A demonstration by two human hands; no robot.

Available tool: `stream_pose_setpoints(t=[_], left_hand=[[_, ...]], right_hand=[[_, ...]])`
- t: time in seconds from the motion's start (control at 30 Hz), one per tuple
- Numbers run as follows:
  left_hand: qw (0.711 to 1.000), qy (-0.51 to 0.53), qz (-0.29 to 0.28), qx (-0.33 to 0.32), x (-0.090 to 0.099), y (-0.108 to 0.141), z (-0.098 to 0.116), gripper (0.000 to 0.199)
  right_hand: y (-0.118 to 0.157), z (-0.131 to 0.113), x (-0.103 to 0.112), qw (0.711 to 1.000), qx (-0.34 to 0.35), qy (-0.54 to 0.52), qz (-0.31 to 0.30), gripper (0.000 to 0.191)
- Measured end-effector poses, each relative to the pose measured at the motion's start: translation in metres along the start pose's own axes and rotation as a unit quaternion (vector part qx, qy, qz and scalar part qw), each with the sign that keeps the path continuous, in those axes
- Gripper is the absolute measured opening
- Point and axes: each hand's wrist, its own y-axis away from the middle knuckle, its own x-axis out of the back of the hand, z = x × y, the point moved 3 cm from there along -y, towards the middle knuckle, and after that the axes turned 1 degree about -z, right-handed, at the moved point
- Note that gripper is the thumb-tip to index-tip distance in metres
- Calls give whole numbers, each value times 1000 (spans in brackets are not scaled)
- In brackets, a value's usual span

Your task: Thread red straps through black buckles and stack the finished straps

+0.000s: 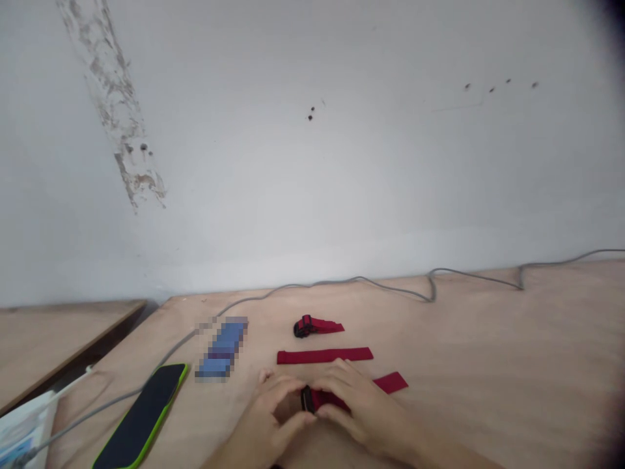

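A red strap (392, 382) with a black buckle (306, 398) lies at the front of the table, between both hands. My left hand (273, 413) has its thumb and fingertips at the left side of the buckle. My right hand (359, 407) is closed on the strap just right of the buckle and covers its middle part. Beyond them a flat red strap (325, 355) lies crosswise. Farther back is another red strap (325, 325), folded, with a black buckle at its left end.
A phone with a green edge (141, 417) lies at the left, near a blurred blue item (225, 348). A grey cable (254, 298) runs along the back by the wall. A white object (24, 430) sits at the lower left corner, near a table gap.
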Motion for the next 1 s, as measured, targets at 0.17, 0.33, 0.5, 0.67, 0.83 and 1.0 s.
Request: stream_pose_setpoints(t=[0.17, 0.33, 0.5, 0.67, 0.83, 1.0], left_hand=[[1000, 25, -7, -1, 1, -2, 8, 25], [999, 52, -9, -1, 1, -2, 12, 29], [996, 40, 58, 47, -4, -1, 14, 14], [991, 109, -12, 83, -17, -3, 23, 27], [976, 192, 31, 96, -12, -5, 16, 35], [944, 261, 129, 156, 2, -9, -5, 40]], right_hand=[[2, 7, -11, 998, -19, -44, 33, 33], [4, 9, -13, 999, 7, -45, 29, 49], [4, 2, -11, 998, 26, -27, 51, 45], [1, -9, -13, 996, 25, -34, 81, 34], [-2, -11, -8, 998, 27, -21, 56, 30], [9, 6, 8, 999, -41, 7, 9, 57]])
